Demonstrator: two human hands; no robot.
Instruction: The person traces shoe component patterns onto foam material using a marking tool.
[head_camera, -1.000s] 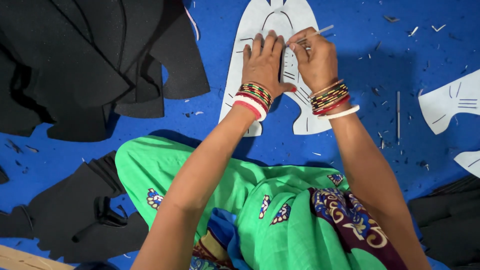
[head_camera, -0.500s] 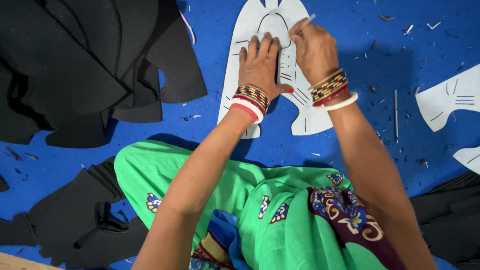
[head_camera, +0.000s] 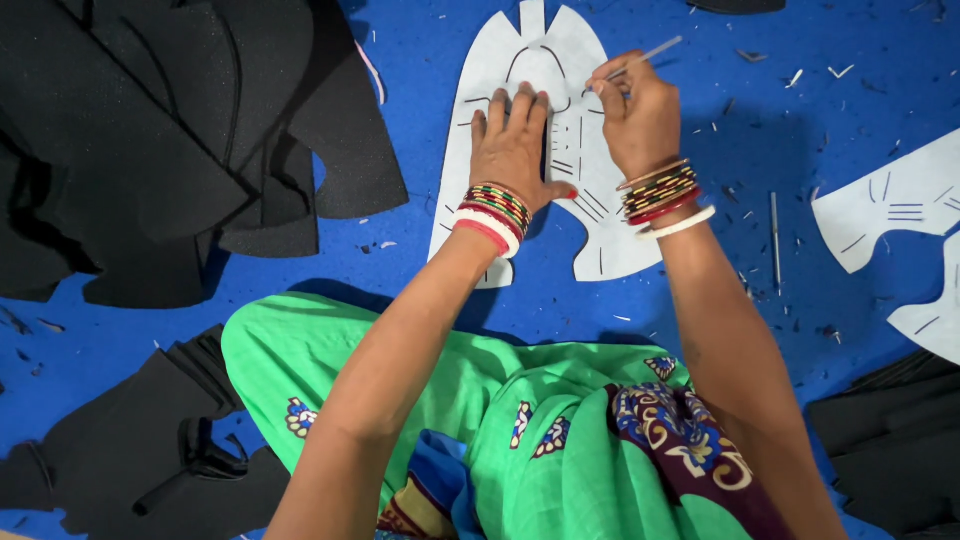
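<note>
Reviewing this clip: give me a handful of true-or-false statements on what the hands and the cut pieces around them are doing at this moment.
1. The left hand lies flat on the white pattern. True.
2. The right hand is empty. False: it grips a thin silver marking tool.
3. The white pattern lies on a red surface. False: it lies on the blue mat.
4. A heap of black fabric pieces lies to the left of the pattern. True.
5. Both wrists are bare. False: both wear bangles.
</note>
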